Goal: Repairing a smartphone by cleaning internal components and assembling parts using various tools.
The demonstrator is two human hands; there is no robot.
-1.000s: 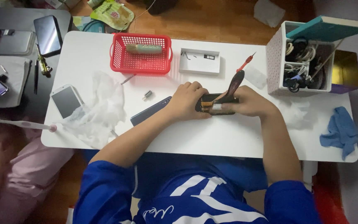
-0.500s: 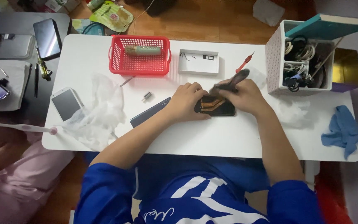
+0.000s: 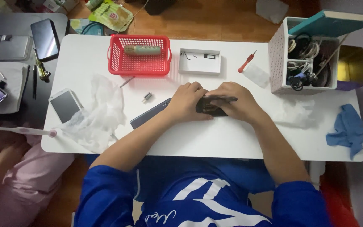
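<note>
both hands, left hand (image 3: 188, 102) and right hand (image 3: 237, 102), curl fingers around the dark phone (image 3: 210, 107)

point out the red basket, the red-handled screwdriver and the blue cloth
red basket (image 3: 115, 63), head view, on its left mesh wall
red-handled screwdriver (image 3: 246, 63), head view, on its red handle
blue cloth (image 3: 348, 128), head view, on the middle of the crumpled cloth

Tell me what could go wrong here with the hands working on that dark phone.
The right hand presses a thin dark tool onto the dark phone that the left hand steadies; a slip could gouge the phone or jab the left fingers. The small metal part lies loose beside the left forearm and could be swept off the table. The blue cloth hangs over the table's edge and might fall.
</note>
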